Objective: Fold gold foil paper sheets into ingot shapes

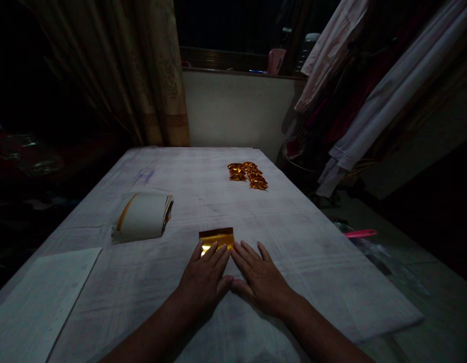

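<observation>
A shiny gold foil sheet (217, 235) lies on the cloth-covered table in front of me, its far edge showing as a darker band. My left hand (206, 272) rests flat with its fingertips over the foil's near part. Beside it, my right hand (259, 276) lies flat, fingers stretched out and a little spread, the fingertips at the foil's right near corner. The two thumbs come close together below the foil. Neither hand grips anything. The foil's near part is hidden under the fingers.
Several small gold-wrapped packets (258, 180) sit in two rows toward the far right. A folded pale bundle (142, 218) lies on the left, with a white sheet (48, 297) nearer me. Clothes (369, 116) hang at the right; a curtain (157, 91) hangs behind the table (312, 262).
</observation>
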Tool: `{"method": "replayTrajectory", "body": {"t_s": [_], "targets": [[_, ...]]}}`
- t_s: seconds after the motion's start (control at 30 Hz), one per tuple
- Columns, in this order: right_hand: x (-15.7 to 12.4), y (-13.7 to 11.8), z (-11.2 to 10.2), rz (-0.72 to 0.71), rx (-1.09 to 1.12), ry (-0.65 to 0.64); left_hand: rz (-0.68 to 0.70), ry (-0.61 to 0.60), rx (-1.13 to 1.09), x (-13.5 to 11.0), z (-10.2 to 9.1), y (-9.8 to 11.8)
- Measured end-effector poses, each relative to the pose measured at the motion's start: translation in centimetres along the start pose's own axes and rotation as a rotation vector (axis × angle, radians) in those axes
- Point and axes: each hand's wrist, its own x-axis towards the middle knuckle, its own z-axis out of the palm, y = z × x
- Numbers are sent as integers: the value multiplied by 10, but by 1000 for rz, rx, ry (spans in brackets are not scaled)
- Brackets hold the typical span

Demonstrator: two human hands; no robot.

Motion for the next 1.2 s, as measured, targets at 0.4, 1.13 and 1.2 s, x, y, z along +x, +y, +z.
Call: {"method": "replayTrajectory", "body": {"t_s": [0.4, 1.13, 1.2], "targets": [[0, -1, -4, 30, 3, -10, -30, -77, 59, -38, -17, -30], [1, -5, -5, -7, -17, -3, -73, -45, 114, -39, -20, -30], [-3, 3, -7, 27, -24, -19, -67, -49, 122, -37, -23, -29]]}}
